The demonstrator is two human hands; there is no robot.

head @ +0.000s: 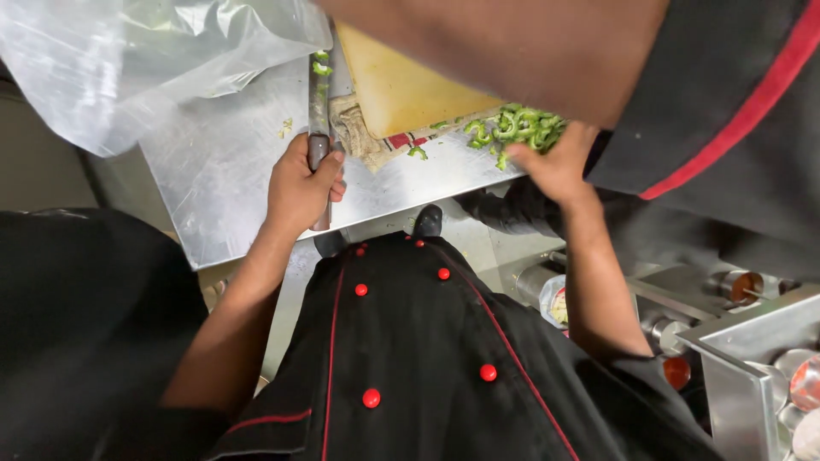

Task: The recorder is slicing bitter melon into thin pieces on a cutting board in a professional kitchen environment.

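A knife is gripped by the left hand, fingers clamped round its dark handle, blade laid flat on the steel bench beside a yellowish cutting board set on a frayed cloth. A pile of chopped green vegetable at the bench's near edge is touched by the right hand, fingers bunched loosely on the pieces, exact closure not clear. A clear plastic bag is seen at the far left, and steel containers lower right.
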